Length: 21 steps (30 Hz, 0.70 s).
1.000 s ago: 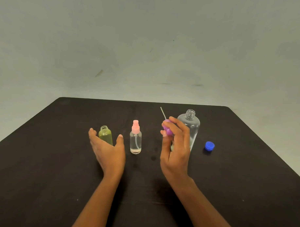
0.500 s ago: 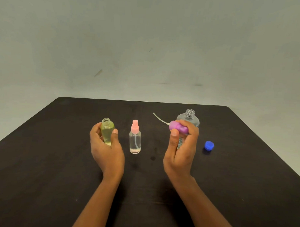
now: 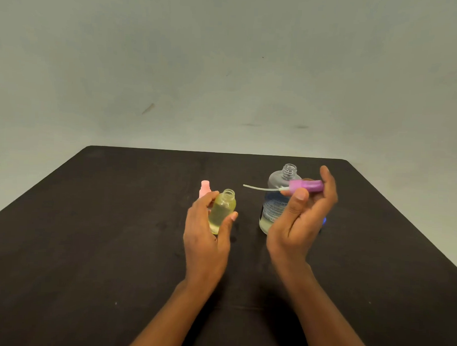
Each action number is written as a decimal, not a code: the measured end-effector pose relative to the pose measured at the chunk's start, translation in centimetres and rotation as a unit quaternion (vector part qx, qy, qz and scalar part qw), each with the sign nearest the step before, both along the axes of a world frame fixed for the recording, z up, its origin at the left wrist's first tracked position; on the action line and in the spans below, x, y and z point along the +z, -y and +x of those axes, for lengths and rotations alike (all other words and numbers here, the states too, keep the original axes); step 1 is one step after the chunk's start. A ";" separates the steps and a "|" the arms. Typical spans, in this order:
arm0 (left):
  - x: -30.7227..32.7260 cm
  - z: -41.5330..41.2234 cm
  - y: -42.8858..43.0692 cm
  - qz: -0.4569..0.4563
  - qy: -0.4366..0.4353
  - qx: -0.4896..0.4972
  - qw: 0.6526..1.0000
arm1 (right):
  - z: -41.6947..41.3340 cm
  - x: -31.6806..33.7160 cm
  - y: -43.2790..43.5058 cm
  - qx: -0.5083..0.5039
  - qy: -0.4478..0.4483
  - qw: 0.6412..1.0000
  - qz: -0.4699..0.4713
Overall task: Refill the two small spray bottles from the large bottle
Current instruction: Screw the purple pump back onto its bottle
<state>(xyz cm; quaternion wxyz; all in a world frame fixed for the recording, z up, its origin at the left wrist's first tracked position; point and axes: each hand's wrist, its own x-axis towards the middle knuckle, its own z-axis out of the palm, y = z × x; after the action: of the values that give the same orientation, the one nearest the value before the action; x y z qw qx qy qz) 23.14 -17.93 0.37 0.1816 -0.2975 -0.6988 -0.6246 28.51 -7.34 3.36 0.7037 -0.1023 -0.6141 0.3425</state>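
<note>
My left hand [image 3: 205, 236] grips a small yellow-green bottle [image 3: 222, 211], uncapped and upright, lifted above the table. Behind that hand stands the second small spray bottle, of which only its pink spray cap [image 3: 205, 189] shows. My right hand [image 3: 301, 222] holds a purple spray head [image 3: 306, 186] sideways, its thin white dip tube [image 3: 260, 188] pointing left toward the yellow-green bottle. The large clear bottle [image 3: 274, 200] stands open behind my right hand, with a little liquid at its bottom.
The black table [image 3: 103, 233] carries everything. The blue cap [image 3: 324, 220] of the large bottle lies right of it, mostly hidden by my right hand. A grey-green wall rises behind the table's far edge.
My left hand closed on the yellow-green bottle and lifted it rightward, in front of the pink-capped bottle. My right hand turned the purple spray head from upright to sideways and shifted right.
</note>
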 end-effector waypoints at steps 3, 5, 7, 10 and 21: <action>-0.2 -0.1 0.0 -0.014 0.006 -0.008 1.000 | 0.1 0.4 -0.1 0.006 -0.012 1.000 0.009; -0.3 -0.1 0.0 -0.021 0.006 -0.011 1.000 | 0.1 0.4 -0.1 0.007 -0.016 1.000 0.013; -0.4 -0.2 -0.1 -0.026 0.008 -0.012 1.000 | 0.1 0.4 -0.1 0.013 -0.013 1.000 0.012; -0.6 -0.3 -0.1 -0.027 -0.001 -0.014 1.000 | 0.0 0.1 0.0 0.016 0.007 1.000 0.016; -0.7 0.0 -0.3 -0.051 -0.057 -0.043 0.996 | -0.3 -0.7 0.0 0.030 0.099 0.992 0.072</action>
<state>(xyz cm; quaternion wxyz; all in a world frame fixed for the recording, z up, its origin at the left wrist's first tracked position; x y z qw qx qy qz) 23.18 -17.65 -0.37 0.1791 -0.3711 -0.7046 -0.5777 28.21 -7.38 2.61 0.6345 -0.0662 -0.7065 0.3064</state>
